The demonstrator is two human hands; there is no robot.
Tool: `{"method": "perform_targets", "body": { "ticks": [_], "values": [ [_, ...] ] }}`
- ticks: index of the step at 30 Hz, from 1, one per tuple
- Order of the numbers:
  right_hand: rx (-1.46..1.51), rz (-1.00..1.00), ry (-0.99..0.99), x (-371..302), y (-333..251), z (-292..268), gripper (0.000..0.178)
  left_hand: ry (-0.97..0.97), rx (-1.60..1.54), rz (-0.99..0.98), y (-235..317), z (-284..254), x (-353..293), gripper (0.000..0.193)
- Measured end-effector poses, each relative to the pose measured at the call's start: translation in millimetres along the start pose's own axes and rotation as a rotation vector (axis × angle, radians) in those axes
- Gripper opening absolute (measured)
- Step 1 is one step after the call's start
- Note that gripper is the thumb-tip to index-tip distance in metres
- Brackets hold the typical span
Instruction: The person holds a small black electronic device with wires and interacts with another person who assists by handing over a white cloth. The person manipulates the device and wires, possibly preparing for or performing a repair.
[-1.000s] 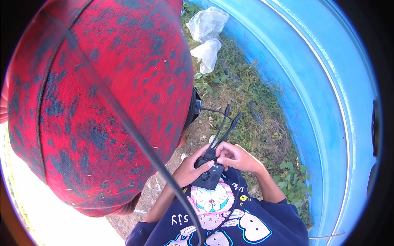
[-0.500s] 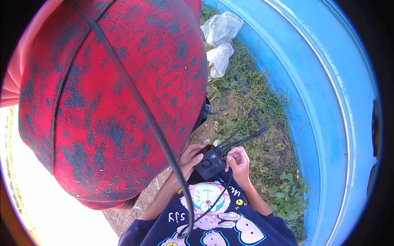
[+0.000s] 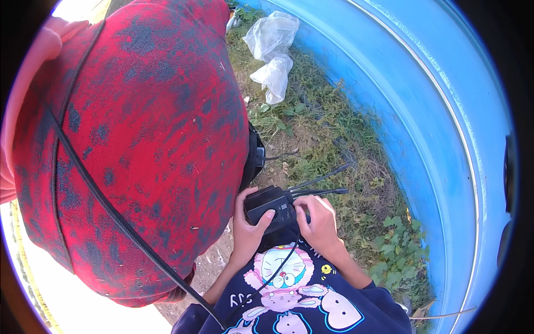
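My left hand (image 3: 248, 231) is closed around a small black electronic box (image 3: 270, 205), thumb on its near face. Several thick black cables (image 3: 327, 192) stick out of its right end, their tips pointing away over the grass. At that same end my right hand (image 3: 319, 221) has thumb and index finger pinched by the box's edge; what lies between them is hidden. A thin black cable (image 3: 286, 260) runs from near the right thumb down over my dark blue printed shirt (image 3: 356, 298).
Large red cloth with dark blotches (image 3: 150, 139) bulges close on the left, crossed by a thick black cord (image 3: 111, 206). A pink sleeve (image 3: 41, 44) shows behind it. White plastic bags (image 3: 272, 36) lie on the grass (image 3: 328, 119). A curved blue wall (image 3: 423, 133) rises on the right.
The box has tipped, so its fan grille no longer shows and another face does. Both hands sit slightly left and nearer in view. The red bulk has shifted left.
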State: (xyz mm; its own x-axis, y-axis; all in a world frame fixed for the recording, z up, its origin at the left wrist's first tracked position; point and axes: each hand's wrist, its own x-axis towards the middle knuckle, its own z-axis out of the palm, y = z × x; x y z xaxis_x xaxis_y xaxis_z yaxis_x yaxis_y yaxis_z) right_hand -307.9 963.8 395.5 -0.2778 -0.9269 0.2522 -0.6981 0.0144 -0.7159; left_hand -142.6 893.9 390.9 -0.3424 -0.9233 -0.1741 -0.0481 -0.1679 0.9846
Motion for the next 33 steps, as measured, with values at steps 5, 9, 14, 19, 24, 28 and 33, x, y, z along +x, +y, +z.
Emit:
{"method": "perform_targets", "body": {
  "ticks": [5,9,14,19,24,28,33],
  "values": [
    [0.072,0.064,-0.003,10.8,-9.1,-15.2,0.009,-0.033,-0.106,0.023,3.4,4.5,-1.7,0.059],
    [0.0,0.013,-0.056,17.8,-8.0,-20.9,0.011,-0.078,-0.065,0.049,-0.3,-2.0,9.1,0.064],
    [-0.103,-0.019,-0.122,25.2,-4.8,-24.5,0.018,-0.127,-0.095,0.083,1.3,-1.2,18.7,0.067],
    [0.067,-0.029,-0.1,32.1,3.1,-27.5,0.018,-0.076,-0.215,0.03,4.0,11.2,15.8,0.063],
    [0.111,0.014,0.017,31.5,2.0,-20.1,0.015,0.001,-0.482,-0.047,1.4,28.3,8.1,0.064],
    [0.138,-0.006,0.07,31.2,1.2,-18.6,0.014,-0.011,-0.451,-0.011,3.0,29.2,7.9,0.066],
    [0.135,-0.012,0.003,30.9,2.3,-28.1,0.014,-0.069,-0.299,0.008,6.7,22.2,12.4,0.064]
  ]
}}
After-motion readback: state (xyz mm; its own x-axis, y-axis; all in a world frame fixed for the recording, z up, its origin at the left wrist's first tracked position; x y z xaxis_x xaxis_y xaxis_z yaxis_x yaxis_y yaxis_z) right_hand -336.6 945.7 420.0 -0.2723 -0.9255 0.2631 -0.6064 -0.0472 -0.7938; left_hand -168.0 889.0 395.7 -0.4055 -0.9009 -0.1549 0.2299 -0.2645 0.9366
